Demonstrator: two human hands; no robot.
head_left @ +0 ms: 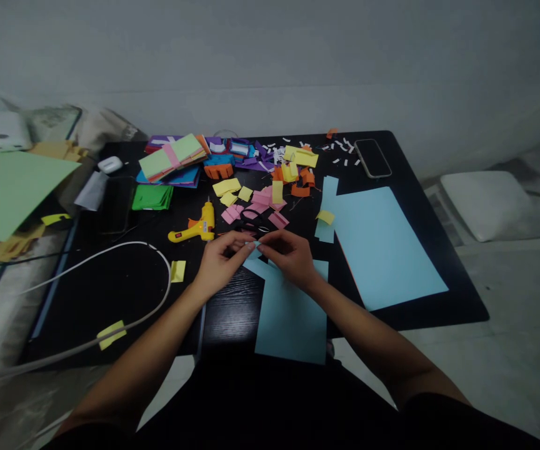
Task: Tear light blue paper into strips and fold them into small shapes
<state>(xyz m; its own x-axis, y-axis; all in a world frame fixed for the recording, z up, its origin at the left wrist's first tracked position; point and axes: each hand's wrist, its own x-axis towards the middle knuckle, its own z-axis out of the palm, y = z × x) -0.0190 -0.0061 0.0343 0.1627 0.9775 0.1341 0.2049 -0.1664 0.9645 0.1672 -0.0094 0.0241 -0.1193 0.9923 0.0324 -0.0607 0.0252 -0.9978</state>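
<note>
Between the fingertips of both hands is a small piece of light blue paper (254, 251). My left hand (223, 261) pinches its left side, and my right hand (291, 255) pinches its right side, the two thumbs close together. Under my right hand a larger light blue sheet (292, 325) lies at the table's front edge and hangs slightly over it. Just beyond my fingers are black-handled scissors (252, 215), partly hidden by pink paper pieces (261, 201). A yellow glue gun (197, 226) lies to the left of my left hand.
On the black table (420, 250), a big light blue sheet (387, 250) lies right, with a phone (373, 158) behind it. Folded coloured papers (176, 157) and scraps fill the back. A white cable (157, 306) loops across the left side. A white stool (483, 203) stands right.
</note>
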